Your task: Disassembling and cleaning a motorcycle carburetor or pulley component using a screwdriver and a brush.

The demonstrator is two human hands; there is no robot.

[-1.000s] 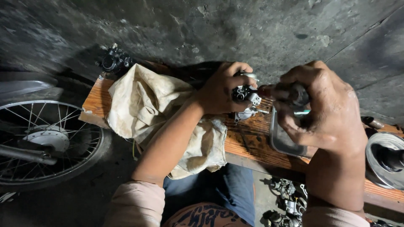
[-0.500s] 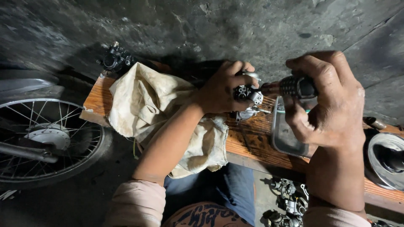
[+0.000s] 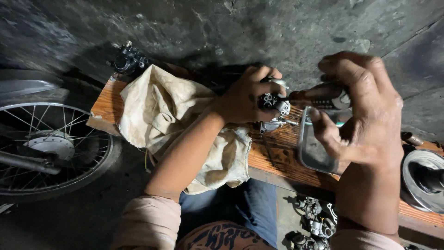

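Note:
My left hand [image 3: 243,97] grips a small metal carburetor-like part [image 3: 274,110] and holds it just above a wooden bench [image 3: 282,157]. My right hand [image 3: 365,111] is wrapped around the dark handle of a screwdriver [image 3: 323,96], whose tip points left into the metal part. Both hands sit close together over the bench's middle. Most of the screwdriver shaft is hidden between the hands.
A stained cream cloth [image 3: 171,115] is draped over the bench's left half. A shallow metal tray [image 3: 317,143] lies under my right hand. A spoked motorcycle wheel [image 3: 41,148] stands at the left. Small metal parts [image 3: 314,222] lie on the floor; a round metal container [image 3: 423,178] sits at right.
My right hand has risen and turned, bringing the screwdriver handle up level with the part. My left hand has stayed put on the part.

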